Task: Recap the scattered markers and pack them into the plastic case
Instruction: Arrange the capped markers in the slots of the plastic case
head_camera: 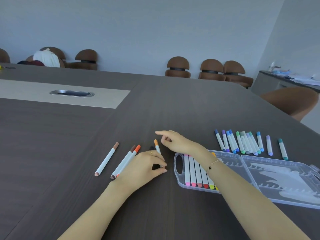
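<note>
Left hand: the left hand point(144, 168) lies low on the surface, thumb and fingertips pinched round the lower end of an orange-capped marker point(157, 146).
Orange-capped marker: slim white round barrel with a matte orange cap at its far end, which rises past the left hand's knuckles; its near end is hidden in the fingers.
Right hand: the right hand point(174, 140) hovers just beyond the left, holding nothing; the index finger is stretched out straight and the others are loosely bent. A thin chain bracelet sits on its wrist.
Case: a clear plastic case point(242, 163) lies open and flat under and to the right of the right forearm, with a cut-out oval handle and ribbed slots. Its left half holds a row of markers point(195, 172) side by side, with pink, red and yellow ends.
Loose markers, left: a tan-capped marker point(107, 159) lies alone to the left of the left hand; a brown one point(123, 161) and an orange-red one point(131, 157) lie touching each other, their lower ends by the left hand's wrist.
Loose markers, right: a group of blue, purple and green markers point(242, 142) lies beyond the case, well to the right of the right hand.
Surface: dark grey wood-grain surface point(69, 153), smooth and matte.
</note>
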Action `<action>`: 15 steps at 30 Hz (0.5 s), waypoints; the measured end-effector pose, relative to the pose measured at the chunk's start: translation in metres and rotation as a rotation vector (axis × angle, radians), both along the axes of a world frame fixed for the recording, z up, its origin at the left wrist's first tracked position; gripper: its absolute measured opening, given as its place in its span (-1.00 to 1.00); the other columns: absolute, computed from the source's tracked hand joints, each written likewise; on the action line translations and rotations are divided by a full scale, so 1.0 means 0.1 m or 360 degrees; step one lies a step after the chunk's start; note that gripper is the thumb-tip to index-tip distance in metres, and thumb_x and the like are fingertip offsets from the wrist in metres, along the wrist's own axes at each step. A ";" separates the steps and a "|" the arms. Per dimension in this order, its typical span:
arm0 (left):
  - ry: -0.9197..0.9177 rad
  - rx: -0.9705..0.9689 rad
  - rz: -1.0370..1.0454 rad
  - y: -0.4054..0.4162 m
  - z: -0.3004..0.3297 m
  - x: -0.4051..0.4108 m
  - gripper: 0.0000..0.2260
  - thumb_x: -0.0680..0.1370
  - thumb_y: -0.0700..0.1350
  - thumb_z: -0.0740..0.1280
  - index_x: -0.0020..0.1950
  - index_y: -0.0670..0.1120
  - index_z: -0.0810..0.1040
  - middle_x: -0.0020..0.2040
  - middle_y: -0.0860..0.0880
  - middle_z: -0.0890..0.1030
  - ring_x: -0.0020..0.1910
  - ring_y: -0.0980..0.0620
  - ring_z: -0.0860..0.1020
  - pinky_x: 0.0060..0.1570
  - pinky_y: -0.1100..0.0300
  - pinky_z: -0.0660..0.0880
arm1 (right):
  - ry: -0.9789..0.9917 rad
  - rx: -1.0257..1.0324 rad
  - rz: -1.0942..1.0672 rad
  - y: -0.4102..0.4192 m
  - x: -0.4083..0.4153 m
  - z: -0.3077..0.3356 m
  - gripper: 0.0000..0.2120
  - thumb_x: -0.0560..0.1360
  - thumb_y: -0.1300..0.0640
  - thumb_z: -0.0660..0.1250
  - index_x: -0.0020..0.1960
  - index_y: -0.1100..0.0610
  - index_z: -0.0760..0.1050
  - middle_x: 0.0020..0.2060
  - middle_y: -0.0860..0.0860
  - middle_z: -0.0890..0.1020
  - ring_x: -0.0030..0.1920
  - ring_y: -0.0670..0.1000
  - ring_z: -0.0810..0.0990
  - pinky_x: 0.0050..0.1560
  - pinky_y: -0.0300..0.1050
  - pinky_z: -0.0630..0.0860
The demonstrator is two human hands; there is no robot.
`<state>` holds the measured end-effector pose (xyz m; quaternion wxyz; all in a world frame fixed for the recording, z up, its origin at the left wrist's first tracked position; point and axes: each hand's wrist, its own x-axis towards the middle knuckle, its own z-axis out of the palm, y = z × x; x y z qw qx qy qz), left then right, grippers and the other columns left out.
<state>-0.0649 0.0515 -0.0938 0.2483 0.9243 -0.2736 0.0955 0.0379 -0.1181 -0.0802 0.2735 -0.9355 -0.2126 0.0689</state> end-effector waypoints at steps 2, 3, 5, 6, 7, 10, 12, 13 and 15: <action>0.0017 -0.0002 0.0007 0.02 0.00 0.00 -0.80 0.51 0.04 0.37 0.09 0.07 0.66 0.13 0.20 0.57 0.12 0.28 0.49 0.17 0.37 0.40 | 0.0015 -0.0064 0.0013 0.04 0.03 0.03 -0.69 0.63 0.09 0.10 0.29 -0.14 0.47 0.17 -0.02 0.46 0.18 0.02 0.47 0.33 0.09 0.36; 0.0017 -0.0009 0.0001 0.03 -0.01 0.00 -0.80 0.51 0.04 0.37 0.09 0.07 0.66 0.13 0.20 0.58 0.12 0.28 0.49 0.17 0.39 0.40 | 0.0029 -0.0083 0.0015 0.06 0.04 0.05 -0.71 0.63 0.06 0.10 0.22 -0.15 0.52 0.18 -0.02 0.46 0.19 0.03 0.46 0.33 0.11 0.35; 0.0006 -0.0027 -0.0009 0.03 0.00 -0.02 -0.80 0.51 0.04 0.37 0.10 0.07 0.66 0.14 0.20 0.58 0.13 0.28 0.49 0.19 0.46 0.34 | 0.0070 -0.0066 0.0007 0.08 0.05 0.07 -0.75 0.62 0.03 0.13 0.16 -0.12 0.56 0.17 -0.04 0.49 0.18 0.00 0.47 0.32 0.08 0.37; -0.0019 -0.0051 -0.0006 0.02 0.01 -0.04 -0.79 0.51 0.04 0.37 0.10 0.07 0.66 0.15 0.19 0.58 0.14 0.28 0.50 0.18 0.50 0.30 | 0.0092 -0.0018 0.0002 0.07 0.04 0.09 -0.76 0.61 0.03 0.15 0.17 -0.07 0.56 0.17 -0.04 0.52 0.16 -0.04 0.48 0.31 0.03 0.39; -0.0063 -0.0102 -0.0001 0.01 0.02 -0.05 -0.80 0.50 0.04 0.37 0.10 0.07 0.66 0.14 0.19 0.59 0.13 0.28 0.51 0.18 0.52 0.30 | 0.0112 0.0058 -0.0004 0.04 0.01 0.13 -0.76 0.60 0.02 0.18 0.18 -0.02 0.56 0.16 -0.06 0.55 0.14 -0.08 0.50 0.27 -0.05 0.42; -0.0171 -0.0354 0.0010 -0.08 0.08 -0.10 -0.81 0.46 -0.02 0.44 0.06 0.05 0.68 0.09 0.17 0.64 0.09 0.27 0.55 0.17 0.47 0.40 | 0.0074 0.0312 -0.0063 -0.17 -0.11 0.27 -0.76 0.57 -0.02 0.25 0.16 0.02 0.56 0.04 -0.15 0.60 0.05 -0.19 0.53 0.07 -0.29 0.43; -0.0205 -0.0380 -0.0048 -0.23 0.11 -0.15 -0.79 0.45 -0.06 0.45 0.09 0.03 0.67 0.11 0.14 0.64 0.12 0.25 0.55 0.17 0.41 0.44 | -0.0004 0.0381 -0.0121 -0.41 -0.20 0.35 -0.73 0.54 -0.07 0.29 0.17 0.00 0.55 0.02 -0.18 0.60 0.03 -0.24 0.53 0.03 -0.34 0.42; -0.0198 -0.0358 -0.0086 -0.33 0.13 -0.17 -0.77 0.46 -0.06 0.43 0.12 0.01 0.66 0.14 0.12 0.63 0.15 0.24 0.53 0.18 0.41 0.44 | -0.0026 0.0391 -0.0155 -0.54 -0.24 0.37 -0.71 0.52 -0.08 0.31 0.18 -0.01 0.54 0.02 -0.18 0.60 0.03 -0.24 0.53 0.03 -0.34 0.42; -0.0157 -0.0323 -0.0157 -0.55 0.15 -0.21 -0.75 0.49 -0.06 0.40 0.16 -0.02 0.63 0.19 0.10 0.60 0.21 0.24 0.49 0.19 0.43 0.40 | -0.0038 0.0379 -0.0235 -0.79 -0.33 0.38 -0.70 0.49 -0.08 0.35 0.19 -0.02 0.53 0.01 -0.17 0.59 0.03 -0.24 0.54 0.01 -0.34 0.43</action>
